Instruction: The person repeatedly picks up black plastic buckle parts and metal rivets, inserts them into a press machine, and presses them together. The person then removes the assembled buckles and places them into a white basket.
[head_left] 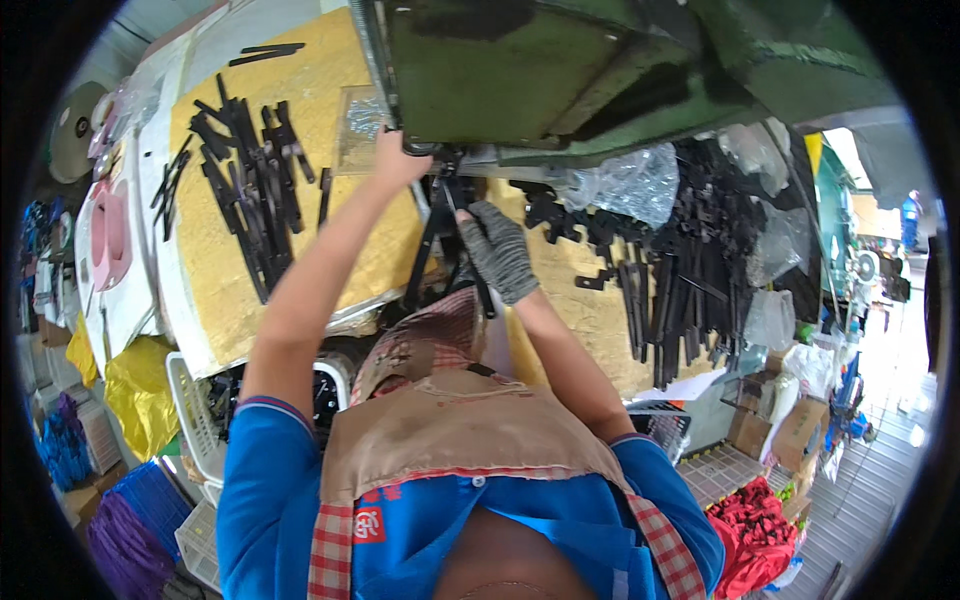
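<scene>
My left hand (400, 165) is bare and reaches up to the lower edge of a large green machine (500, 75). Its fingers curl at the top end of a jointed black metal piece (447, 190), partly hidden there. My right hand (495, 252), in a grey knitted glove, is closed on the same piece from the right, thumb against it. Long black arms of the piece hang down toward my apron (450, 430). Beside my left hand sits a clear shallow box (358, 125) of small silvery parts.
Loose black strips (250, 190) are heaped on the yellow board (330, 60) at left. More strips and black brackets (690, 270) pile up at right, beside clear plastic bags (630, 185). A white basket (185, 410) stands at lower left, a red bundle (755, 535) at lower right.
</scene>
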